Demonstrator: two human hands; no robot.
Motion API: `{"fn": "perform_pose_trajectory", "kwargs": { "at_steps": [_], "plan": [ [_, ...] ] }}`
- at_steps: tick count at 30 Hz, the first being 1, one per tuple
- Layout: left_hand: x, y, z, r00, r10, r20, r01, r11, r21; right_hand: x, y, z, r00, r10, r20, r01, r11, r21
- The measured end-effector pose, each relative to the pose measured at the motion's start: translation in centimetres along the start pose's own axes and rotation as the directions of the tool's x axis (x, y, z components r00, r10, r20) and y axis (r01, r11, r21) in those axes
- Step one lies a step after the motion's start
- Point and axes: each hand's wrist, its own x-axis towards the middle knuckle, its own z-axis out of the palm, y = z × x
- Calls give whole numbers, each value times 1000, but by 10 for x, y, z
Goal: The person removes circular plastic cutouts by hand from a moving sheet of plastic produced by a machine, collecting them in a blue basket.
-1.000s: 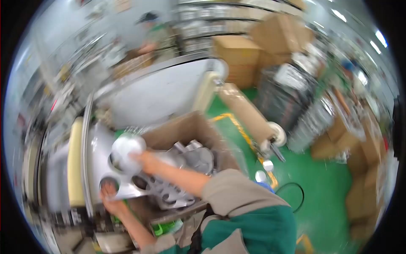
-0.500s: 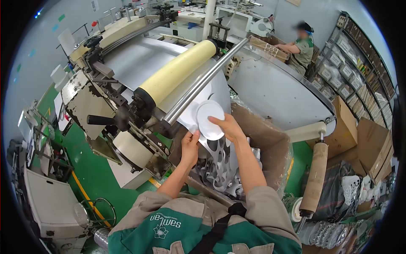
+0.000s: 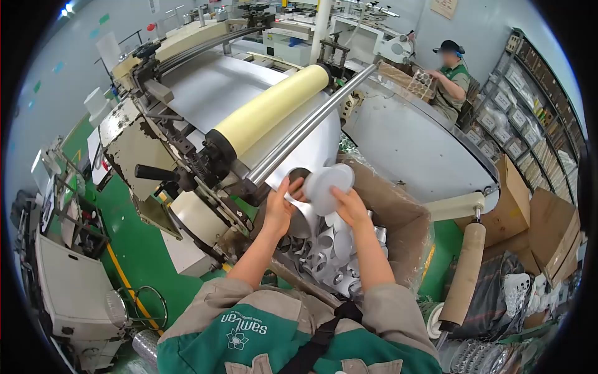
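My right hand point(image 3: 352, 207) pinches white round discs point(image 3: 328, 187), two of them overlapping, thumb on the near face. Just left of them, my left hand point(image 3: 280, 209) has its thumb and fingers apart beside the edge of a silvery white sheet point(image 3: 302, 218) with round holes cut in it. This sheet hangs down from below a shiny metal bar point(image 3: 311, 124). Beneath both hands, a cardboard box point(image 3: 392, 218) lined with clear plastic holds a tangle of punched sheet scrap point(image 3: 333, 258).
Over the sheet on the machine lies a yellow roller point(image 3: 271, 109), with a black handle point(image 3: 156, 173) at its left. A brown roll point(image 3: 466, 274) stands out at the right, near cardboard boxes point(image 3: 548, 224). Another person point(image 3: 453, 81) works at the back right, beside shelves point(image 3: 523, 106).
My right hand has moved right with the discs, away from the sheet. The fingers of my left hand have spread from their pinch on the sheet's edge. More scrap shows in the box.
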Motion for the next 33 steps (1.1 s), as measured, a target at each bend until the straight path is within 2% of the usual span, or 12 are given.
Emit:
{"fn": "perform_pose_trajectory", "kwargs": {
  "at_steps": [5, 7, 9, 13, 14, 16, 19, 21, 25, 27, 30, 33],
  "plan": [
    [31, -4, -32, 968, 210, -134, -213, 977, -10, -12, 20, -74, 919, 16, -394, 215, 818, 533],
    [32, -9, -32, 964, 229, -132, -228, 973, 28, -11, 2, -62, 947, -85, -309, 228, 857, 463],
    [27, -14, -28, 971, 222, -89, -221, 975, 13, -6, -20, -5, 955, -239, -178, 267, 951, 158],
    [30, -20, -39, 975, 204, -84, -194, 974, 120, 28, -29, 70, 998, -55, -13, 46, 927, -373],
    [27, -18, -42, 984, 157, -82, -149, 985, 91, 49, -12, 57, 998, 6, 59, 16, 934, -358],
    [24, -6, -43, 991, 54, -121, -32, 983, 179, 46, -3, 56, 997, -78, 18, 79, 993, -84],
    [46, -3, -50, 970, 208, -127, -206, 978, 27, 34, 11, 3, 998, 3, -57, 25, 870, 492],
    [44, 18, -34, 951, 296, -92, -298, 954, -17, 22, 3, -24, 973, -46, -228, 174, 793, 584],
    [57, 15, -34, 966, 229, -118, -247, 954, -171, -1, -35, 1, 945, -240, -223, 292, 925, 244],
    [44, -3, -20, 918, 354, -179, -356, 934, 24, 10, -40, 15, 949, -302, -89, 300, 953, -40],
    [20, -22, -24, 994, 111, 10, -111, 994, -18, 27, -39, 56, 984, -172, 37, 175, 934, -312],
    [10, -29, -25, 992, 114, 58, -119, 988, 96, 50, -24, 58, 998, 41, 45, -18, 902, -431]
  ]
}}
